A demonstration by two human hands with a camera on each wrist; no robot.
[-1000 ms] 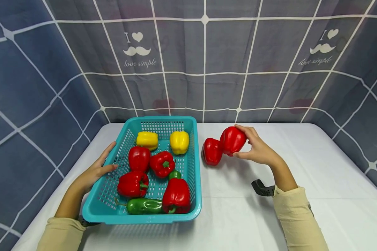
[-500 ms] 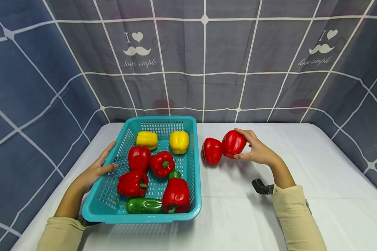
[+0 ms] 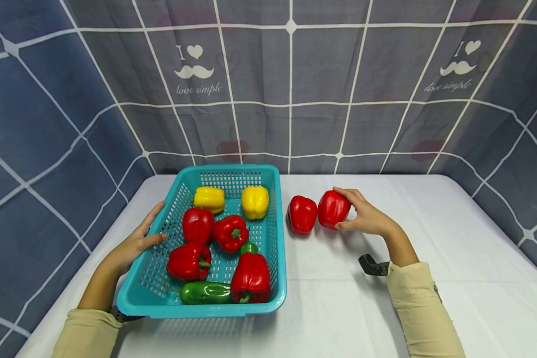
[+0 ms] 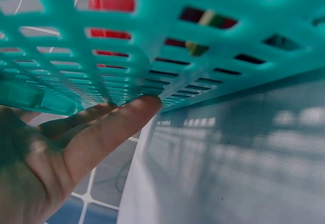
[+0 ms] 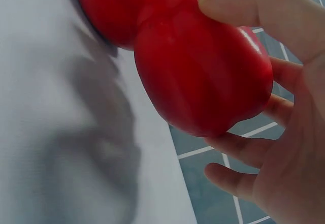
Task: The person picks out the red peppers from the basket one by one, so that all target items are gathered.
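Observation:
In the head view my right hand [image 3: 368, 215] grips a red bell pepper [image 3: 333, 210] between thumb and fingers, right beside another red bell pepper [image 3: 302, 215] on the table. The right wrist view shows the thumb on one side of the gripped pepper [image 5: 203, 66] and the fingers round the other. My left hand [image 3: 136, 243] holds the left rim of a turquoise plastic basket [image 3: 280, 238], thumb over the rim; its fingers lie along the perforated outer wall in the left wrist view. Inside the basket are several red peppers [image 3: 199, 226], two yellow ones [image 3: 255, 202] and a long green pepper [image 3: 206, 294].
A white-covered table [image 3: 429, 233] carries everything. Grey-blue cloth [image 3: 326, 89] with white grid lines hangs behind and at both sides. Another green piece [image 3: 249, 248] shows partly behind a red pepper in the basket.
My right hand has lowered the red bell pepper and brought it slightly nearer, so it stands beside the other one instead of overlapping it. The left hand and basket stay put.

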